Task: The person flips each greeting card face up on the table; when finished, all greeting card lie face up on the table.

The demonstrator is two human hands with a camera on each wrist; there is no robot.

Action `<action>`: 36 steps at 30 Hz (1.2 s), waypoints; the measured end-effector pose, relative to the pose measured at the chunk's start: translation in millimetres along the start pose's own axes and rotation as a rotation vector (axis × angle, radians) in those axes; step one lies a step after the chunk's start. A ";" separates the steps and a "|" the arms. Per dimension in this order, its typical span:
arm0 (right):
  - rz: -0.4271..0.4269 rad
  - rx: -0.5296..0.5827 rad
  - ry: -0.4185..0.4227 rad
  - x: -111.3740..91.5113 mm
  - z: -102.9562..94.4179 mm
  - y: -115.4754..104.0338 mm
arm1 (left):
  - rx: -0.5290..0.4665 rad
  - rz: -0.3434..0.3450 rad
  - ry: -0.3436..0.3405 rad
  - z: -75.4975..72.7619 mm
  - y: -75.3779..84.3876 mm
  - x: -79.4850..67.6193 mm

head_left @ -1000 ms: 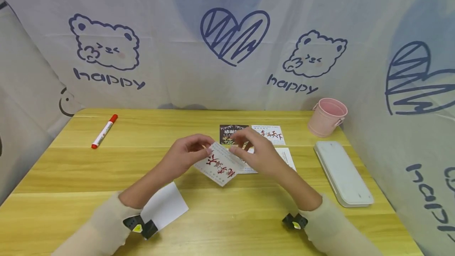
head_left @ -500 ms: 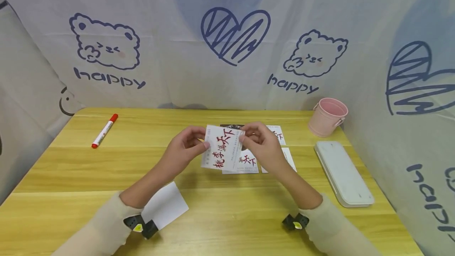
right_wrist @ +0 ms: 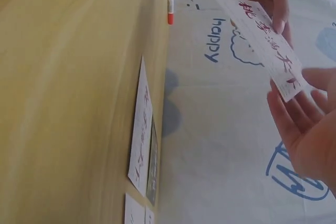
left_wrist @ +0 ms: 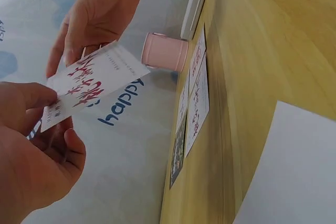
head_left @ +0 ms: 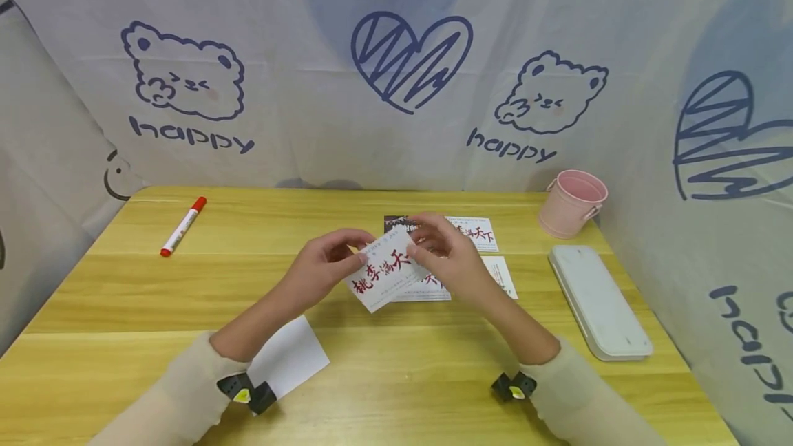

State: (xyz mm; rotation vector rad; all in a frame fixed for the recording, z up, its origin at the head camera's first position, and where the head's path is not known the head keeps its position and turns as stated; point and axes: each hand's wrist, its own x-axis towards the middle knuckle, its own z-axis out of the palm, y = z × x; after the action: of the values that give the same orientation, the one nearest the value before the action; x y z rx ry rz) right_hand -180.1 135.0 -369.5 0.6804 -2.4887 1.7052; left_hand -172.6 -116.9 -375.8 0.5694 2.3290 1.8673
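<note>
A white card (head_left: 384, 270) with large red Chinese characters is held up above the table, tilted, between both hands. My left hand (head_left: 325, 263) pinches its left edge, thumb on the printed face. My right hand (head_left: 452, 257) pinches the card at its upper right corner; in the right wrist view the right fingers (right_wrist: 294, 114) lie beneath it. Behind the hands, several cards lie in two rows: a dark card (head_left: 396, 223), a red-lettered white card (head_left: 478, 233), another red-lettered card (head_left: 436, 289) and a white card (head_left: 500, 275). The right hand partly hides them.
A blank white sheet (head_left: 291, 356) lies under my left forearm. A red-capped marker (head_left: 183, 227) rests at the back left. On the right stand a pink bucket (head_left: 571, 204) and a long white case (head_left: 599, 303). A printed curtain (head_left: 297, 122) hangs behind the table.
The card has been turned between my hands: its red characters, upside down earlier, now read upward to the right. It was raised, then lowered slightly. The things on the table have not moved.
</note>
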 end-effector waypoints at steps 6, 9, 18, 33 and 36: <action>0.001 -0.061 -0.060 0.2 3.7 -0.7 | 0.075 -0.032 -0.132 -11.6 3.4 1.1; 0.055 -0.014 -0.019 2.5 4.8 -0.3 | 0.096 -0.057 -0.141 -27.0 3.9 2.8; 0.106 0.058 -0.041 19.1 16.9 10.7 | 0.149 -0.135 -0.100 -54.9 -16.2 13.1; 0.217 0.048 -0.165 125.0 39.0 57.7 | 0.289 -0.229 -0.009 -105.1 -60.5 82.7; 0.224 -0.026 -0.189 139.5 44.2 71.8 | 0.312 -0.237 -0.015 -108.4 -72.8 94.1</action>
State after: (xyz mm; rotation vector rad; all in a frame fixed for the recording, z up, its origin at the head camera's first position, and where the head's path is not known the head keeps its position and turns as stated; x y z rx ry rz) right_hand -324.3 70.9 -410.4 0.6066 -2.8069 1.7486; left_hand -309.2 -196.6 -405.2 0.3127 2.5657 1.4073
